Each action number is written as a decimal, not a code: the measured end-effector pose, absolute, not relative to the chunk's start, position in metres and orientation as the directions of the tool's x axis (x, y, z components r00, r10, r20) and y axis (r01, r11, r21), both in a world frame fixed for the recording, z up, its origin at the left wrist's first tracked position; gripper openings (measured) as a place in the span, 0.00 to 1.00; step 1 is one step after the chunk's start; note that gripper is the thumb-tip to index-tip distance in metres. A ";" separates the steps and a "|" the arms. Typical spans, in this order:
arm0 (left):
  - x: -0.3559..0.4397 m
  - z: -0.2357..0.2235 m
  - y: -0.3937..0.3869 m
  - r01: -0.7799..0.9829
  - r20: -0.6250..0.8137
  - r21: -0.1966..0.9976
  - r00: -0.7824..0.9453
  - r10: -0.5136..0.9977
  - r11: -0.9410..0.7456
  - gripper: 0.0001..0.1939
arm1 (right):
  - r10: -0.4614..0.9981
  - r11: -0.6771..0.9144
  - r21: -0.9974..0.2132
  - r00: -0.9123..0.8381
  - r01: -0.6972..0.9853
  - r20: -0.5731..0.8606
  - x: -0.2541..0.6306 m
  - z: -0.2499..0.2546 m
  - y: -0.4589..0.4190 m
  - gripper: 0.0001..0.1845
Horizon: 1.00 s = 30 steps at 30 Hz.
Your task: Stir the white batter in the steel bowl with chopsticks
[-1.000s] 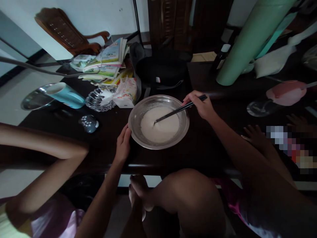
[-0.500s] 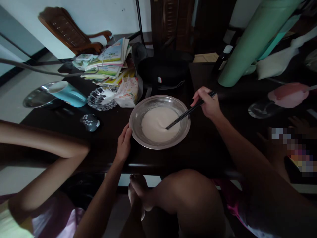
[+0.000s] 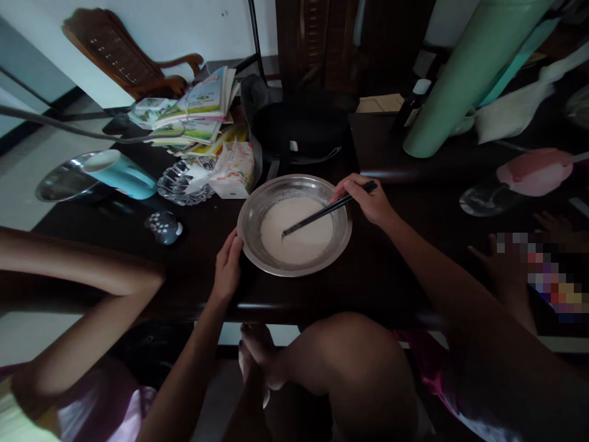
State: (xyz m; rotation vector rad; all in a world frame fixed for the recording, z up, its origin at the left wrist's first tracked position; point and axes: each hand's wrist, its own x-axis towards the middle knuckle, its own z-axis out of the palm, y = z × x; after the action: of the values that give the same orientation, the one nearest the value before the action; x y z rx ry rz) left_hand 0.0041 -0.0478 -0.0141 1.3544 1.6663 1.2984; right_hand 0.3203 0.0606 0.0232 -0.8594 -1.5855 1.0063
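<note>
A steel bowl (image 3: 257,202) of pale batter (image 3: 304,236) sits on the dark table (image 3: 386,270) in front of me. My right hand (image 3: 368,199) is closed on black chopsticks (image 3: 322,213), whose tips dip into the left part of the batter. My left hand (image 3: 227,267) rests against the bowl's near left rim, fingers curved against it.
Behind the bowl stand a black pot (image 3: 299,132), a small carton (image 3: 234,170), a glass dish (image 3: 181,181), a teal cup (image 3: 120,174) and stacked books (image 3: 197,113). A green roll (image 3: 455,80) leans at the right. Another person's arm (image 3: 78,270) lies at left, another hand (image 3: 501,264) at right.
My right hand swung the chopsticks from the batter's right side back to its left side. The left hand stayed at the rim.
</note>
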 end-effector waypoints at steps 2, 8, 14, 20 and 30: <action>0.004 -0.014 -0.048 0.335 0.112 0.942 -0.274 0.955 -0.014 0.33 | 0.902 0.420 -0.905 -0.140 0.067 0.408 0.322 0.025 0.061 0.22; 0.005 -0.012 -0.049 0.341 0.099 0.940 -0.276 0.956 0.001 0.33 | 0.915 0.398 -0.917 -0.068 0.000 0.397 0.325 0.025 0.064 0.24; 0.006 -0.011 -0.049 0.340 0.097 0.940 -0.282 0.954 0.005 0.32 | 0.901 0.435 -0.900 -0.015 0.038 0.434 0.325 0.029 0.063 0.23; 0.007 -0.009 -0.050 0.355 0.108 0.935 -0.282 0.953 -0.001 0.32 | 0.906 0.412 -0.911 -0.106 -0.001 0.410 0.326 0.027 0.065 0.24; 0.004 -0.014 -0.048 0.334 0.117 0.943 -0.275 0.954 -0.019 0.34 | 0.899 0.415 -0.910 -0.143 -0.016 0.413 0.324 0.024 0.065 0.22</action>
State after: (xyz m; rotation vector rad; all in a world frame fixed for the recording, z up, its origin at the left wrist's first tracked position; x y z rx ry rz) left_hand 0.0043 -0.0479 -0.0143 1.3560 1.6512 1.3057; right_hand 0.3239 0.0649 0.0243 -0.8242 -1.4955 0.9766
